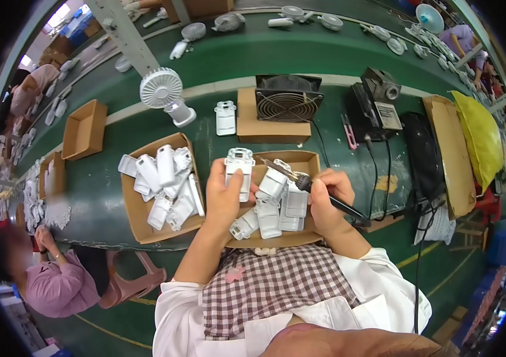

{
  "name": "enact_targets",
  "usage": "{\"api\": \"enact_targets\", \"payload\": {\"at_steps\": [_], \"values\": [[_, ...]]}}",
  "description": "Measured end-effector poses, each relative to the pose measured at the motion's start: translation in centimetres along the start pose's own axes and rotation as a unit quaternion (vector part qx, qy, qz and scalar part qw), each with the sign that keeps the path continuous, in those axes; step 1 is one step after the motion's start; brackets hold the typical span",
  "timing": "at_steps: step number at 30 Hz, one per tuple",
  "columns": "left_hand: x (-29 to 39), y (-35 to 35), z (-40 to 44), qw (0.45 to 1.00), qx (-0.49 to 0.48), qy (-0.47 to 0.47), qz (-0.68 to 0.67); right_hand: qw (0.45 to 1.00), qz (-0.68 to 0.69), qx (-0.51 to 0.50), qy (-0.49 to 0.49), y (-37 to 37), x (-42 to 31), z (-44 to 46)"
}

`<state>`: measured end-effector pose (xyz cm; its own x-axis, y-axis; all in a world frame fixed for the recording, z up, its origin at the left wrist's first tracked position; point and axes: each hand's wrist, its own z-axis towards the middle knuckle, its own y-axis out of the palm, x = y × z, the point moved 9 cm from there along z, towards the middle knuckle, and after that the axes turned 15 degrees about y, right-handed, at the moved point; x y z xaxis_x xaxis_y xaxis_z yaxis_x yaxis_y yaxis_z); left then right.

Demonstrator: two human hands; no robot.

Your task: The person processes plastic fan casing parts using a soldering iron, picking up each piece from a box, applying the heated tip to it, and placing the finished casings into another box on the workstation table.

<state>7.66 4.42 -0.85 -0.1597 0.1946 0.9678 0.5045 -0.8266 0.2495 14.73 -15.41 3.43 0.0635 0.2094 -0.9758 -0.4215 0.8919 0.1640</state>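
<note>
My left hand (224, 193) is closed around a white plastic housing (240, 169), held upright with its detailed end up. My right hand (331, 199) grips a soldering iron (336, 202) by its dark handle. The iron's metal tip (269, 162) points left, close to the top of the housing; whether it touches cannot be told. Below both hands is a cardboard tray (309, 159) with several more white housings (269, 217). To the left, a second cardboard box (140, 232) is filled with similar white housings (165, 165).
Behind the trays stand a black-framed fan (288, 106) on a cardboard box (247, 131), a white handheld fan (162, 89) and a lone housing (225, 119). Rightward are pink-handled tweezers (349, 132), a black soldering station (372, 113) and cables. A person in pink (56, 279) sits at left.
</note>
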Motion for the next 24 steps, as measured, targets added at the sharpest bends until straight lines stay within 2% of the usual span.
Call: {"api": "enact_targets", "payload": {"at_steps": [11,13,24], "values": [[-0.4,0.0,0.2,1.000,-0.019,0.005,-0.010,0.996,-0.078,-0.013,0.050,1.9,0.2,0.8],[-0.3,0.1,0.2,1.000,-0.023,0.004,-0.007,0.994,-0.072,-0.014,0.083,2.2,0.3,1.0],[-0.1,0.2,0.1,0.999,-0.030,-0.008,-0.011,0.992,-0.108,-0.020,0.068,2.7,0.3,1.2]]}}
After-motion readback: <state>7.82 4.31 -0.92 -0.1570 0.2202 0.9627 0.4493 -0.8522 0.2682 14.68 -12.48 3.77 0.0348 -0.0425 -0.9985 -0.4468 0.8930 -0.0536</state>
